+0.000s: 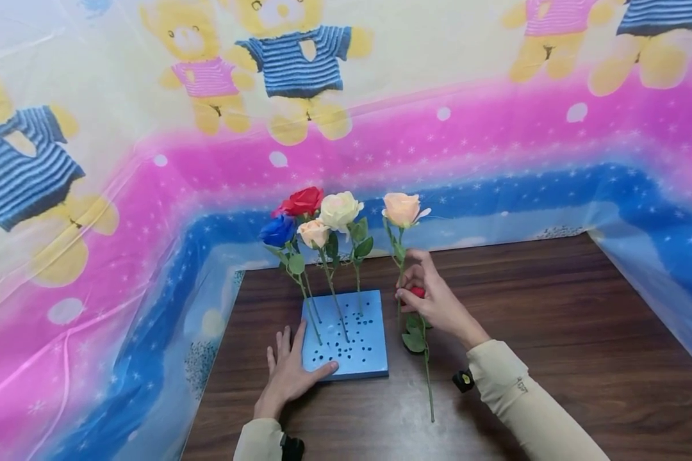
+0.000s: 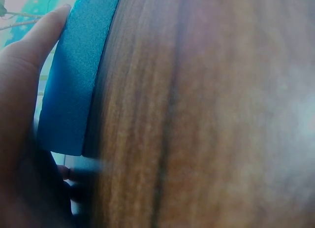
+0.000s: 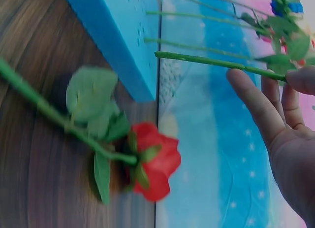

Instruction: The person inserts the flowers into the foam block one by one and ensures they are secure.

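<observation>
My left hand (image 1: 290, 370) rests at the near left corner of a blue foam block (image 1: 375, 336) full of small holes. Its thumb lies over the front edge, and the other fingers spread along the left side. My right hand (image 1: 438, 304) pinches the stem of a peach rose (image 1: 401, 210) between thumb and fingers, upright to the right of the block. In the right wrist view the bare lower end of that green stem (image 3: 206, 61) shows, overlapping the block. Below this hand a red rose (image 3: 156, 161) lies on the table, its bloom partly hidden in the head view.
Standing in the block are a blue rose (image 1: 278, 230), a red rose (image 1: 302, 202), a small peach rose (image 1: 314, 234) and a cream rose (image 1: 341, 210). The dark wood table (image 1: 548, 320) meets a bear-printed cloth (image 1: 467, 128) behind and at the sides.
</observation>
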`<state>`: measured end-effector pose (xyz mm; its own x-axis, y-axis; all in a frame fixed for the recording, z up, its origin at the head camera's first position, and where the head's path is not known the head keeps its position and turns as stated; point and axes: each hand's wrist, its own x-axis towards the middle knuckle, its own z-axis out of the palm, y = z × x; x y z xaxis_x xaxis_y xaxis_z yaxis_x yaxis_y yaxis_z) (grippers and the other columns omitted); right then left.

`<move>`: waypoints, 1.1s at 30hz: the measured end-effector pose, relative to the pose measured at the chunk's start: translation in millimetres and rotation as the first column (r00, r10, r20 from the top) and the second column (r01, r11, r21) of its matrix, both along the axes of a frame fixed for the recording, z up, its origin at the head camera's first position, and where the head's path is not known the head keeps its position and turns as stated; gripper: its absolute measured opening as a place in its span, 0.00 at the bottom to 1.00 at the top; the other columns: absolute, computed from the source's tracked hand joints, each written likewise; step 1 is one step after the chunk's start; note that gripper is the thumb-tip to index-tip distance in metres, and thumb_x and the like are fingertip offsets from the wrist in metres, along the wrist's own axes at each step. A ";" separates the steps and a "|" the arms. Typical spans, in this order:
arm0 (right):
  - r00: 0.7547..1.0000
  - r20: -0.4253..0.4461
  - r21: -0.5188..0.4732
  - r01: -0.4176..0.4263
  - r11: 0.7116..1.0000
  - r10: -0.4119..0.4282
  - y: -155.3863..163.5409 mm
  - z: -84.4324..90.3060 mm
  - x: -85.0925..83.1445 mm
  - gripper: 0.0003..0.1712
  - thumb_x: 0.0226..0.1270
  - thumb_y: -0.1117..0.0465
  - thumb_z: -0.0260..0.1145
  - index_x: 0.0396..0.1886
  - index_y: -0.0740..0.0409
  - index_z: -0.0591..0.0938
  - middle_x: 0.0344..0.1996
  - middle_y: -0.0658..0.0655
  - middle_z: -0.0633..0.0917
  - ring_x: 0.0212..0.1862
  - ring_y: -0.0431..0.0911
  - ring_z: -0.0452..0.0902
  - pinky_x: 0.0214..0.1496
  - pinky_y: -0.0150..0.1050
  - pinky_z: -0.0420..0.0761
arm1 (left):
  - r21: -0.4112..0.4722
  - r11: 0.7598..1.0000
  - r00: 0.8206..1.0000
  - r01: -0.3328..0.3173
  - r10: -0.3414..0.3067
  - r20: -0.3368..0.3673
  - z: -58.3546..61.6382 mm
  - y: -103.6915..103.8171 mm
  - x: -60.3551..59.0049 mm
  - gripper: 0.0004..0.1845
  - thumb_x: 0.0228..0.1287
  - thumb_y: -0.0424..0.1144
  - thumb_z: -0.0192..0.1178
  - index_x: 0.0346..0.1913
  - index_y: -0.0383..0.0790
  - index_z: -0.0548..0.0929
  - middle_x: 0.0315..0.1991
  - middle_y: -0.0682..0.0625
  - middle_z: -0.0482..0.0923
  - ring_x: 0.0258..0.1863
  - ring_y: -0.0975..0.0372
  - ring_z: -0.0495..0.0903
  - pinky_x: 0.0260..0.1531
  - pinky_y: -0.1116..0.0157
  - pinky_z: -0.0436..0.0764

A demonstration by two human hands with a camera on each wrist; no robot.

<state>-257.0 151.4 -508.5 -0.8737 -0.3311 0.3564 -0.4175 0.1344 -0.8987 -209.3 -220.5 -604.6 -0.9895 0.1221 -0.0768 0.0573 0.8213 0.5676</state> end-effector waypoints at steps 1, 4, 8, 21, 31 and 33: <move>1.000 -0.009 0.002 -0.004 1.000 0.004 -4.4 -1.0 -0.5 0.43 0.83 0.75 0.65 0.83 0.41 0.57 0.49 0.65 0.81 0.49 0.63 0.85 0.42 0.51 0.95 | 0.000 1.000 1.000 0.002 -0.002 0.000 -0.2 0.0 -0.1 0.69 0.61 0.76 0.72 0.94 0.52 0.47 0.91 0.29 0.38 0.90 0.33 0.31 0.81 0.25 0.30; 0.999 -0.035 0.010 -0.018 1.000 0.019 -16.3 -4.4 -1.6 0.42 0.82 0.76 0.65 0.83 0.45 0.57 0.48 0.65 0.81 0.49 0.66 0.86 0.42 0.50 0.95 | 0.007 1.000 1.000 0.005 -0.005 0.006 -0.9 0.0 0.1 0.68 0.62 0.76 0.72 0.94 0.53 0.46 0.91 0.29 0.37 0.90 0.33 0.31 0.81 0.25 0.30; 0.998 -0.062 0.038 -0.016 0.999 0.018 -29.6 -9.1 -2.0 0.43 0.82 0.74 0.66 0.83 0.45 0.57 0.47 0.64 0.81 0.47 0.62 0.86 0.41 0.52 0.94 | 0.016 1.000 1.000 0.005 -0.006 0.011 -1.5 0.4 0.3 0.68 0.62 0.76 0.72 0.94 0.54 0.46 0.91 0.30 0.37 0.90 0.34 0.30 0.81 0.25 0.29; 0.997 -0.066 0.053 -0.043 0.998 0.047 -60.2 -20.6 -4.0 0.44 0.82 0.73 0.68 0.84 0.44 0.57 0.48 0.61 0.82 0.48 0.52 0.84 0.43 0.44 0.94 | 0.001 1.000 1.000 -0.005 0.005 0.015 -2.9 0.0 -1.3 0.69 0.61 0.77 0.72 0.94 0.53 0.46 0.91 0.29 0.37 0.90 0.33 0.31 0.82 0.26 0.30; 0.998 -0.049 0.035 -0.048 0.998 0.050 -74.0 -29.6 -7.5 0.43 0.82 0.74 0.67 0.83 0.43 0.57 0.48 0.61 0.82 0.50 0.63 0.85 0.42 0.44 0.94 | 0.000 1.000 1.000 -0.012 0.012 0.014 -0.7 -0.1 -1.3 0.70 0.61 0.77 0.72 0.94 0.52 0.46 0.91 0.28 0.38 0.90 0.33 0.31 0.81 0.25 0.30; 0.998 -0.046 0.029 -0.050 0.998 0.051 -75.6 -30.6 -8.0 0.43 0.82 0.74 0.67 0.83 0.43 0.57 0.48 0.61 0.82 0.50 0.65 0.85 0.42 0.42 0.94 | 0.002 1.000 1.000 -0.013 0.013 0.012 0.1 -0.1 -1.6 0.70 0.61 0.77 0.73 0.94 0.52 0.46 0.91 0.28 0.38 0.90 0.33 0.31 0.81 0.25 0.30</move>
<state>-264.9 75.8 -539.1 -0.8379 -0.3850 0.3868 -0.4662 0.1366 -0.8741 -210.8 -220.6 -604.5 -0.9900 0.1097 -0.0888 0.0398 0.8208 0.5699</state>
